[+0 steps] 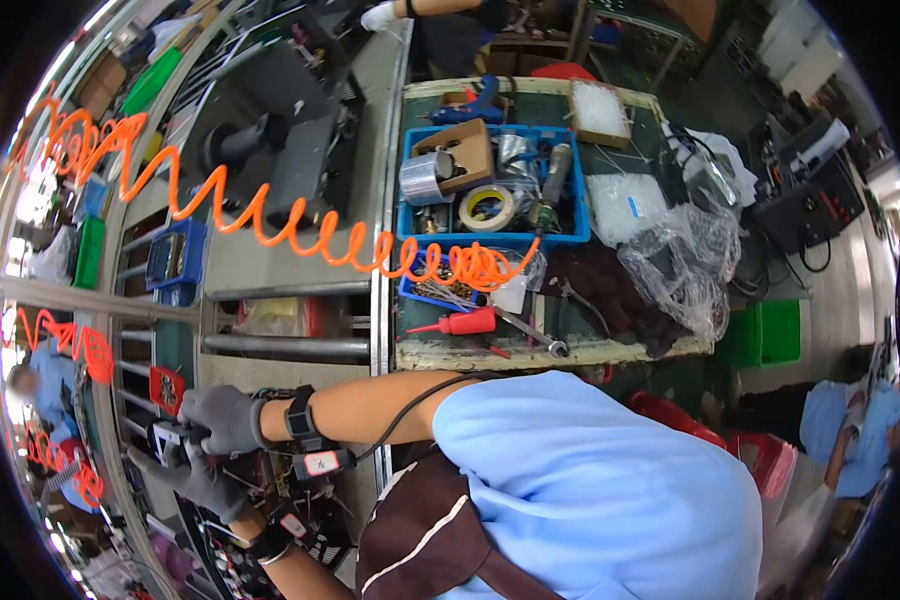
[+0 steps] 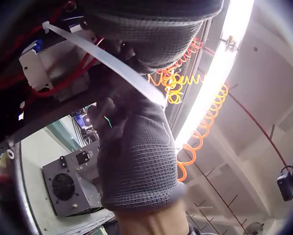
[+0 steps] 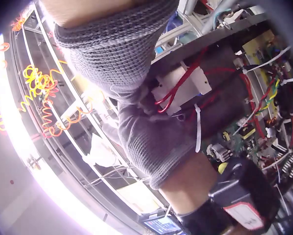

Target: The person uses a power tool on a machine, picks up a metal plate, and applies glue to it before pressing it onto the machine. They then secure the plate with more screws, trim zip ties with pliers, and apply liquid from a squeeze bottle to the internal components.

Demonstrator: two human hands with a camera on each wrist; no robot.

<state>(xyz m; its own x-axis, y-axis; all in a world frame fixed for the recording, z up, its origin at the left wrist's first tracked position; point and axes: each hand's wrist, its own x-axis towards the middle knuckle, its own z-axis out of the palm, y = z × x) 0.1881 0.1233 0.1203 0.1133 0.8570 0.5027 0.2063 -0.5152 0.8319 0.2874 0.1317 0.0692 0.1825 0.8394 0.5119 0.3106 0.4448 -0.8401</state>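
Both hands wear grey knit gloves and meet close together over an equipment case. In the head view my right hand [image 1: 225, 418] is rounded, fingers curled beside a small pale box [image 1: 168, 436]. My left hand [image 1: 198, 480] comes up from below, one finger stretched out and the others bent upward. In the right wrist view, red wires [image 3: 188, 78] run over the pale box [image 3: 178, 89] to the right hand's fingertips, and the left hand [image 3: 156, 139] lies close against them. A white cable tie [image 2: 105, 58] crosses in front of the gloves. The left fingertips are hidden.
Circuit boards and bundled wires [image 3: 256, 103] fill the case beside the hands. An orange coiled hose [image 1: 310, 240] hangs across the bench. Behind the right arm, a blue tray [image 1: 580, 225] holds tape and tools, with a red-handled screwdriver [image 1: 460, 322] and a wrench [image 1: 530, 333] nearby.
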